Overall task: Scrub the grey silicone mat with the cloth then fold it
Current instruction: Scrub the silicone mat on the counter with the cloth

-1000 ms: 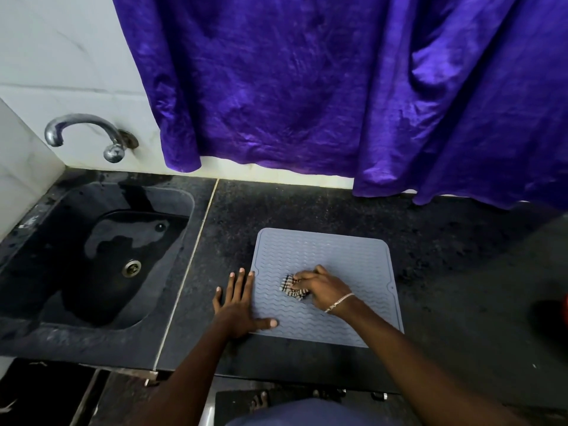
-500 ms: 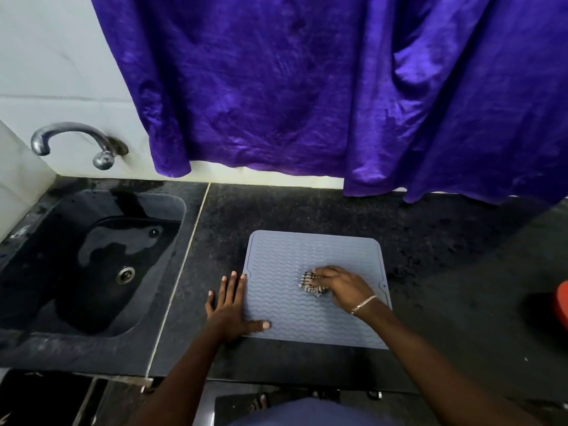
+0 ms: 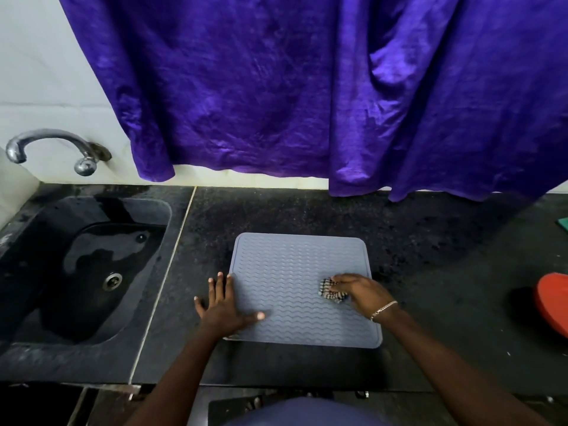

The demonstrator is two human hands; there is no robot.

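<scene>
The grey silicone mat (image 3: 292,272) with wavy ridges lies flat on the black counter (image 3: 430,256). My right hand (image 3: 358,292) is closed on a small checked black-and-white cloth (image 3: 330,290) and presses it onto the mat near its right edge. My left hand (image 3: 222,305) lies flat with fingers spread over the mat's left edge, thumb on the mat, the other fingers partly on the counter.
A black sink (image 3: 86,272) with a steel tap (image 3: 52,149) sits to the left. A purple curtain (image 3: 307,87) hangs behind the counter. A red round object (image 3: 553,305) lies at the right edge, with a green item (image 3: 564,224) further back.
My right hand has slid the cloth from the mat's left-middle across to near its right edge. My left hand has kept its place on the mat's left edge.
</scene>
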